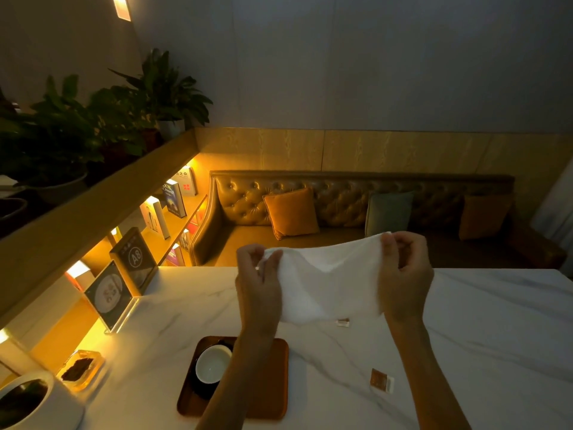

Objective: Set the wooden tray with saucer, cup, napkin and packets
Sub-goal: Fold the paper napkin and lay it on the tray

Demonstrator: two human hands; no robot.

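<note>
Both hands hold a white napkin (328, 283) spread in the air above the marble table. My left hand (259, 283) pinches its upper left corner and my right hand (403, 274) pinches its upper right corner. Below my left forearm lies the wooden tray (269, 383). On the tray's left part a white cup (212, 363) sits on a dark saucer (201, 391). One brown packet (380, 380) lies on the table right of the tray. A second small packet (343, 322) lies farther back, just under the napkin's lower edge.
A marble table (480, 336) spreads to the right. At its left edge stand an acrylic menu stand (110, 294), an A8 table sign (135, 256), a small glass dish (82, 369) and a white pot (28, 398). A leather sofa (356, 212) with cushions runs behind the table.
</note>
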